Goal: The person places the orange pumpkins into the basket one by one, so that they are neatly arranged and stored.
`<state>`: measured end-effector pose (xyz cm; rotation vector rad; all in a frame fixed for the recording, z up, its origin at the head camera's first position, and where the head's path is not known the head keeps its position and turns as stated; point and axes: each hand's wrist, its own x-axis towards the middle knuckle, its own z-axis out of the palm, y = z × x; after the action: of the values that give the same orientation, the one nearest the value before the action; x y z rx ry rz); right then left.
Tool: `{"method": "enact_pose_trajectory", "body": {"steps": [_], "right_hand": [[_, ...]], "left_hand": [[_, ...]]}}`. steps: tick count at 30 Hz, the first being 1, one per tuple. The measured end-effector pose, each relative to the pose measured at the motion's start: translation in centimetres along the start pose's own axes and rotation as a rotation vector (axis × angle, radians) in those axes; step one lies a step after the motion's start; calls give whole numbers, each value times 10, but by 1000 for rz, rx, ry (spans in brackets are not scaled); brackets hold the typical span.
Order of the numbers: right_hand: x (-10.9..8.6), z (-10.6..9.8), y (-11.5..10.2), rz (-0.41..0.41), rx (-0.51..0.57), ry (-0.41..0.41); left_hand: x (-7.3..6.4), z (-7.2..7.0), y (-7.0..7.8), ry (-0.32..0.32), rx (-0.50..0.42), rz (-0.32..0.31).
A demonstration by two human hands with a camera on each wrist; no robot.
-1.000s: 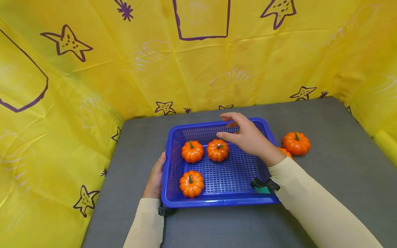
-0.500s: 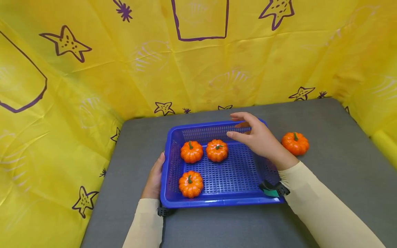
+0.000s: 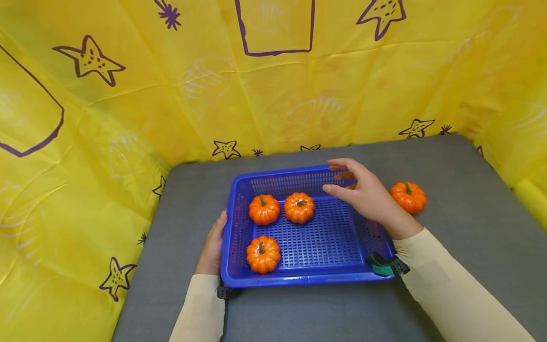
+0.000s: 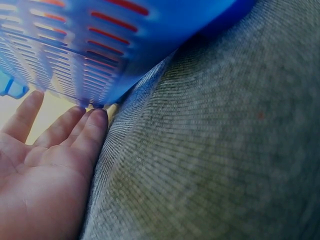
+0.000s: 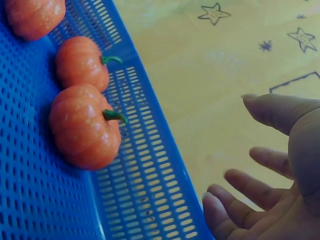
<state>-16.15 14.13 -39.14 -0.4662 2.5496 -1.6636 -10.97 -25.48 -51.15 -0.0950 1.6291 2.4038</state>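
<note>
A blue mesh basket (image 3: 305,279) stands on the grey cloth with three small orange pumpkins inside. Two pumpkins, the left one (image 3: 264,210) and the right one (image 3: 299,207), sit towards its back; a third pumpkin (image 3: 263,254) is at the front left. My left hand (image 3: 212,249) rests at the basket's left side, and in the left wrist view its extended fingertips touch the outer wall. My right hand (image 3: 366,194) hovers over the basket's back right corner, fingers loosely bent and apart, holding nothing. Its wrist hides part of the right rim.
Another pumpkin (image 3: 408,197) lies on the cloth (image 3: 461,213) right of the basket, partly behind the right hand. Reddish colour shows through the basket's right wall. A yellow curtain (image 3: 273,104) printed with stars and fish encloses the back and sides.
My right hand has moved to the right, from above the back right pumpkin to near the basket's right side, without holding anything. The left hand, basket and pumpkins inside stay in place.
</note>
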Motion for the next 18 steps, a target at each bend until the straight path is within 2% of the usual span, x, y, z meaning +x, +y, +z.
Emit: {"method": "enact_pose_trajectory", "body": {"steps": [2, 9, 18], "right_hand": [[0, -2, 2, -2, 2, 9], [-4, -10, 8, 8, 10, 18], [-11, -22, 13, 8, -25, 57]], "left_hand": [[0, 1, 0, 7, 2, 2], [0, 4, 1, -32, -22, 4], [-1, 3, 1, 5, -8, -27]]}}
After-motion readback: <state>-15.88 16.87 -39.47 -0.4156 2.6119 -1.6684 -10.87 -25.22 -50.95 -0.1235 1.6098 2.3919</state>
